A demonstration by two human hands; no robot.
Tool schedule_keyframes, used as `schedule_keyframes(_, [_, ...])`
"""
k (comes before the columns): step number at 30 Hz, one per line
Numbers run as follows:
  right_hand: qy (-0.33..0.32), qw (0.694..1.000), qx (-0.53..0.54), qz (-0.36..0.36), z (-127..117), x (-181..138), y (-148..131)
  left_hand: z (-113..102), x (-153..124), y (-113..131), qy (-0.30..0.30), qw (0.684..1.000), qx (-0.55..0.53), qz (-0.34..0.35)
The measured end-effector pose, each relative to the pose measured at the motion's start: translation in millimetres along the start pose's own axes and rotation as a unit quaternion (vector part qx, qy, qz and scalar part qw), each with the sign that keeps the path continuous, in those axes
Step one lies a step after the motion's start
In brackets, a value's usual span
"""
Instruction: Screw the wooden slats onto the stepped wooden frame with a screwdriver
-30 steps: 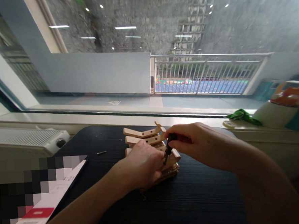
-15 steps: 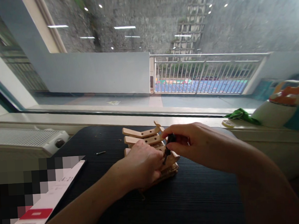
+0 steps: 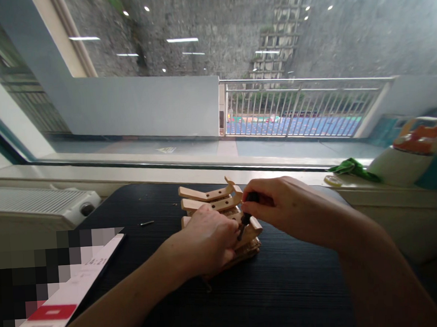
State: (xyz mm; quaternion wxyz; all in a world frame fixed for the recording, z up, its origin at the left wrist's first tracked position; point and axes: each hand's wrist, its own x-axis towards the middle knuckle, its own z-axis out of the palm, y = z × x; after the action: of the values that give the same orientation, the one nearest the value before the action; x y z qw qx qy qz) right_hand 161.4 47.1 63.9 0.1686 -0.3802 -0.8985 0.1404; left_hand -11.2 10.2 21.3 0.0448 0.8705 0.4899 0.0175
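Tabletop (image 3: pixel 303 286) by window (image 3: pixel 197 61), dark, ribbed: left hand (image 3: pixel 204 241) grips wooden model (image 3: pixel 205 196), right hand (image 3: pixel 284 206) pinches probable screwdriver (image 3: pixel 244 221).

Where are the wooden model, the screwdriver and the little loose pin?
wooden model (image 3: pixel 205 193): head view, top slat.
screwdriver (image 3: pixel 246 218): head view, dark shaft below the handle.
loose pin (image 3: pixel 147 222): head view, its middle.

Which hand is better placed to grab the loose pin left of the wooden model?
Left, likely. The left hand holds the wooden model, on the side nearer the pin on the table; the right hand grips the screwdriver, farther off.
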Motion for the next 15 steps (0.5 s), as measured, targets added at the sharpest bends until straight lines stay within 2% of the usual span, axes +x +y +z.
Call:
schedule_keyframes(6, [-0.026,0.999,0.026,-0.032,-1.6,-2.5,0.3,2.0,-1.0,-1.9,0.015,1.0,-0.003,0.017])
schedule_keyframes(15, [-0.014,1.0,0.01,-0.025,0.2,0.3,4.0,1.7,-1.0,-0.8,0.004,1.0,0.011,0.007])
